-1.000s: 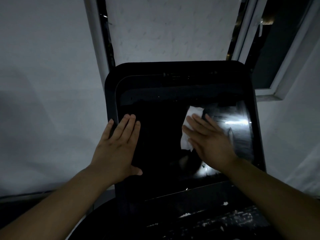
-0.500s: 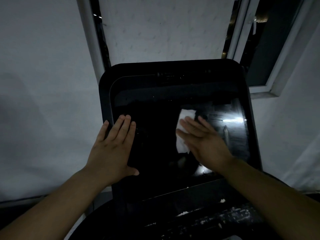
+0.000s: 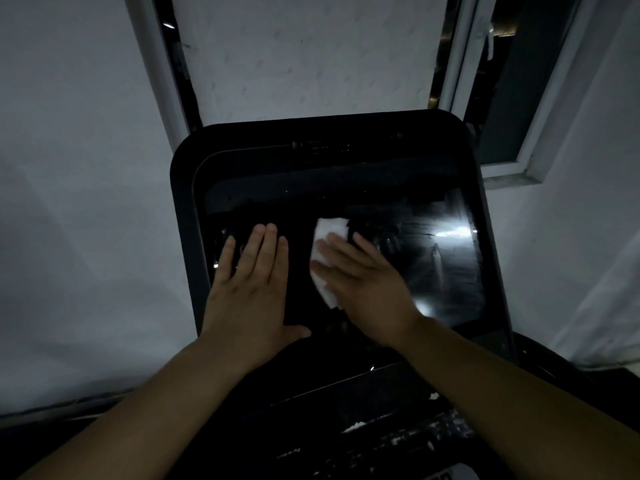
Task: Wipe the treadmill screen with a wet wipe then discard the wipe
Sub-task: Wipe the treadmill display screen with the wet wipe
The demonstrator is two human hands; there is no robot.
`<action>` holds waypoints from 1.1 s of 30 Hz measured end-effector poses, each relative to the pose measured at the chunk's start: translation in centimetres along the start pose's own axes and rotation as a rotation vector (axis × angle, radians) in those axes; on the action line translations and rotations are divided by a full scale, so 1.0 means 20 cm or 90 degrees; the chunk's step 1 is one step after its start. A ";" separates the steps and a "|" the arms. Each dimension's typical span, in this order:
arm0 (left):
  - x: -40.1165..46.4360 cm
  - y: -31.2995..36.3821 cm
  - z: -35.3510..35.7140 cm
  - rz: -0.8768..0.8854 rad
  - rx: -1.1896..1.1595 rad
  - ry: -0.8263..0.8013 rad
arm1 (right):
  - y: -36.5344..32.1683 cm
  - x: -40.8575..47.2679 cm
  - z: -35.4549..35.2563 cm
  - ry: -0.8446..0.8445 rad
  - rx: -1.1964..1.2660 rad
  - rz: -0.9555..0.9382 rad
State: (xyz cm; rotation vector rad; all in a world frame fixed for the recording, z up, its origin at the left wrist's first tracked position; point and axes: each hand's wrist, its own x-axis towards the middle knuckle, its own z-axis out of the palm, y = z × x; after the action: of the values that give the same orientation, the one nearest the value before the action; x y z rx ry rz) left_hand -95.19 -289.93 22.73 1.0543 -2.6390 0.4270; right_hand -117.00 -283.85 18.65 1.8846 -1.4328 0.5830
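The left hand lies flat with fingers spread on the treadmill screen, gripping nothing; just to its right, the right hand presses the wet wipe flat against the glass, wipe showing beyond its fingertips. Even palm pressure and overlapping strokes should avoid streaks. No brand or writing is readable.

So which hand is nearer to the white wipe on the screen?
The right hand. It lies flat on the wet wipe, pressing it against the treadmill screen. The left hand rests flat on the screen beside the wipe, apart from it.
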 end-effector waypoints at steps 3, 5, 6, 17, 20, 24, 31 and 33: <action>0.04 0.05 0.01 -0.002 0.019 -0.015 | 0.17 -0.05 -0.05 0.011 -0.024 0.088; 0.05 0.06 0.01 -0.003 0.027 -0.037 | 0.23 -0.06 -0.07 0.012 -0.029 0.150; 0.05 0.06 0.01 -0.007 0.032 -0.040 | 0.24 -0.05 -0.07 0.016 -0.027 0.177; 0.05 0.06 0.02 -0.007 0.013 -0.044 | -0.01 0.09 0.03 0.011 0.020 0.049; 0.05 0.06 0.02 -0.007 0.022 -0.053 | 0.19 0.02 -0.03 -0.021 -0.020 0.093; 0.06 0.06 0.03 -0.007 0.022 -0.051 | 0.27 -0.01 -0.10 -0.039 -0.022 0.146; 0.05 0.06 0.03 -0.005 0.008 -0.031 | -0.11 0.00 -0.01 -0.038 0.075 0.015; 0.05 0.06 0.03 -0.005 0.009 -0.037 | -0.07 -0.03 -0.02 -0.045 0.055 -0.002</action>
State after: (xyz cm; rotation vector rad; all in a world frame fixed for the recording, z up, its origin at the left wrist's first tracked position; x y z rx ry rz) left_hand -96.77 -289.95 22.32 1.0970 -2.6850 0.4205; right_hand -115.90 -282.87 18.15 1.9930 -1.4701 0.5901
